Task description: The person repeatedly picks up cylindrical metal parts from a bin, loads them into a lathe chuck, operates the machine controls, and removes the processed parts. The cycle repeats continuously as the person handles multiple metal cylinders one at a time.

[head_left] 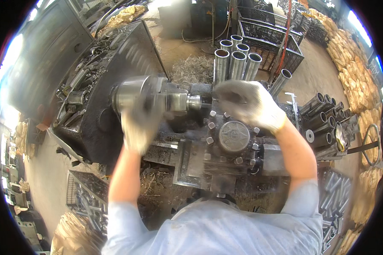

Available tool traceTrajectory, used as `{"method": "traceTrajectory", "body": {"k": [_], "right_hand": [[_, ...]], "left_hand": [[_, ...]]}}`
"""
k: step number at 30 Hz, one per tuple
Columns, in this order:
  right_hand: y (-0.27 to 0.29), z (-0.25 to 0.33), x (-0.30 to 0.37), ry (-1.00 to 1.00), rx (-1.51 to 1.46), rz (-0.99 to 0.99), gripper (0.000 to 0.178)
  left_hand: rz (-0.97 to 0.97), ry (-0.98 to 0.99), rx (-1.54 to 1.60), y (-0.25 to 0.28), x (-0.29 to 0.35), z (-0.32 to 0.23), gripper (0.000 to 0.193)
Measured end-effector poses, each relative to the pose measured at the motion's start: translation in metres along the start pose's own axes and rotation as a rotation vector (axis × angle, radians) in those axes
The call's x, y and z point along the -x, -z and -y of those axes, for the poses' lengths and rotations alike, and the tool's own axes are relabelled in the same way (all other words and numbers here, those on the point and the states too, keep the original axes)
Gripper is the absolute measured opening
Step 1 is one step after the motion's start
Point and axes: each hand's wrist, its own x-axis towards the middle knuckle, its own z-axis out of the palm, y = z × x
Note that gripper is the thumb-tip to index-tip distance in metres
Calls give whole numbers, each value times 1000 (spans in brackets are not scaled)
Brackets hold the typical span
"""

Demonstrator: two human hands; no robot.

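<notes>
My left hand (138,127), in a pale work glove with darkened fingers, is at the front of a lathe chuck (130,94). Motion smears its fingers, so I cannot tell whether they grip anything. A short shiny metal workpiece (194,102) sticks out to the right from the chuck's jaws. My right hand (253,104), gloved the same way, hovers over the far side of the square tool post (234,136), to the right of the workpiece. Its dark fingers are blurred too, and what they hold, if anything, does not show. Several bolts ring the tool post's round cap.
Several upright steel tubes (237,63) stand just beyond my right hand. More tubes (327,117) lie stacked at the right, near a caliper (292,106). Black crates (268,40) stand behind. Metal shavings (191,70) cover the floor beyond the lathe. Crates of parts (87,191) flank me.
</notes>
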Motion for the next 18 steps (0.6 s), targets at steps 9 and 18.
{"method": "traceTrajectory", "body": {"k": [9, 18], "right_hand": [[-93, -149, -99, -544, 531, 739, 46], [6, -162, -54, -401, 1042, 1344, 31]], "left_hand": [[117, 64, -407, -12, -121, 62, 88], [-24, -583, -592, 10, -56, 145, 87]]}}
